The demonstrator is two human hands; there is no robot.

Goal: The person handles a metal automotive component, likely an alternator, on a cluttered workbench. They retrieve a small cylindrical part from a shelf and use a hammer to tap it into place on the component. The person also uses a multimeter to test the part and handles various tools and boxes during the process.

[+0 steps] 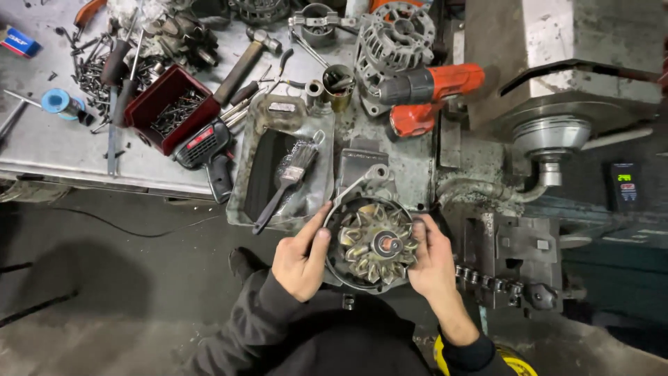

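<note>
While the round fan-bladed motor part (pixel 374 244) is sitting just below the brush tray (pixel 243 188), both hands are gripping it: left hand (pixel 300 257) fingers curled on its left rim, right hand (pixel 431 261) on its right rim.

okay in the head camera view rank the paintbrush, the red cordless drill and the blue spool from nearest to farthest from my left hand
From the left hand:
1. Paintbrush, in the metal tray just above that hand.
2. Red cordless drill, farther up and to the right, beside the machine.
3. Blue spool, far off at the left end of the bench.
</note>
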